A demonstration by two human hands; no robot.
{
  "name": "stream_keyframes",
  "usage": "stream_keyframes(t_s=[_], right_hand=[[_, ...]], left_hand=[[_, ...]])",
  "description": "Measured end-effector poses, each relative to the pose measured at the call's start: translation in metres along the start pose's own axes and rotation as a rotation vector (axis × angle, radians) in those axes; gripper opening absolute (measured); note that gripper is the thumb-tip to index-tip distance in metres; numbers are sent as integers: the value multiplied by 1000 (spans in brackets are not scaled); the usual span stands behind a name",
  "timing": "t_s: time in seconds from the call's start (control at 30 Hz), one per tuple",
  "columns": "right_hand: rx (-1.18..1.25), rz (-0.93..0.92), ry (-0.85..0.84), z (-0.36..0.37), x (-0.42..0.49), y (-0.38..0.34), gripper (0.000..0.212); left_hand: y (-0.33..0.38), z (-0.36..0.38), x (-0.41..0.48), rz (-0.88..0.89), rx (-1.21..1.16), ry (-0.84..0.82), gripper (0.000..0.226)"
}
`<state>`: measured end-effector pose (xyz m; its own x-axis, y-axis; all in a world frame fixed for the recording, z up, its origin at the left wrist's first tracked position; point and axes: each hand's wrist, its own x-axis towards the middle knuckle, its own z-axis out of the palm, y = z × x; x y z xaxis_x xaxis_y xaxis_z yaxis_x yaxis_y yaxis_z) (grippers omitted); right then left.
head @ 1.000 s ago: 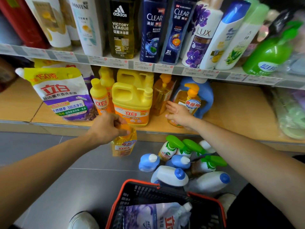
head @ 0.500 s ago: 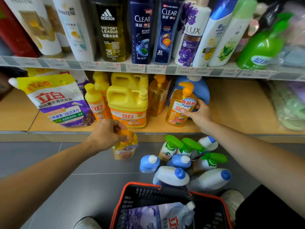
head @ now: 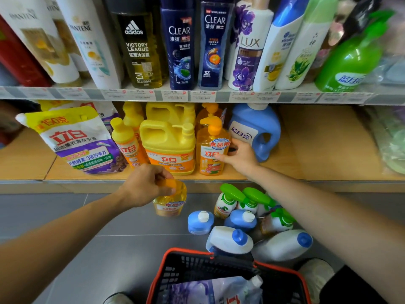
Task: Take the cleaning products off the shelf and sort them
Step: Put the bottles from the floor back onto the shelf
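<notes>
My left hand (head: 145, 185) grips the orange pump top of a small yellow dish-soap bottle (head: 169, 202) hanging below the lower shelf's edge, over the floor. My right hand (head: 240, 156) touches the right side of an orange pump bottle (head: 211, 150) standing on the lower wooden shelf (head: 317, 150); fingers reach around it, partly hidden. Left of it stand a big yellow jug (head: 168, 145), a slim yellow bottle (head: 127, 143) and a white-purple detergent pouch (head: 74, 139). A blue jug (head: 256, 130) stands behind my right hand.
On the grey floor lie several blue-capped white bottles (head: 230, 240) and green-trigger sprays (head: 245, 200). A black basket with an orange rim (head: 282, 273) holds a purple pouch, between my shoes. The upper shelf carries shampoo bottles (head: 179, 44) and a green pump bottle (head: 346, 62).
My right hand moved from the front of the orange pump bottle to its right side, and the bottle shifted left toward the yellow jug. My left hand kept holding the small bottle.
</notes>
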<state>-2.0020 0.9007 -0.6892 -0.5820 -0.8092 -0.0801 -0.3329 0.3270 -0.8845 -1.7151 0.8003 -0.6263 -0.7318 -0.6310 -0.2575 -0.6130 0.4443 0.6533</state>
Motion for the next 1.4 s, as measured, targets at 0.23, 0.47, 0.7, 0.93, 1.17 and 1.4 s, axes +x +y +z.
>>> stream_keyframes(t_s=[0.23,0.47,0.7,0.93,1.17,1.4], right_hand=[[0,-23,186,25,4,-3,51],[198,143,-215,-23,34,5,70],[206,104,-149,-44,58,33,71],[90,48,-183,-38,76,33,89],[258,103,-336,-22,99,1,89],[360,72,-152,-16,82,26,72]], left_hand=[[34,-29,-1,148,-78,-36,40],[76,-34,10,242,-117,7,31],[102,-25,34,272,-168,150,21],[103,-19,52,218,-140,282,22],[102,-10,62,203,-123,231,28],[101,-13,65,206,-81,228,31]])
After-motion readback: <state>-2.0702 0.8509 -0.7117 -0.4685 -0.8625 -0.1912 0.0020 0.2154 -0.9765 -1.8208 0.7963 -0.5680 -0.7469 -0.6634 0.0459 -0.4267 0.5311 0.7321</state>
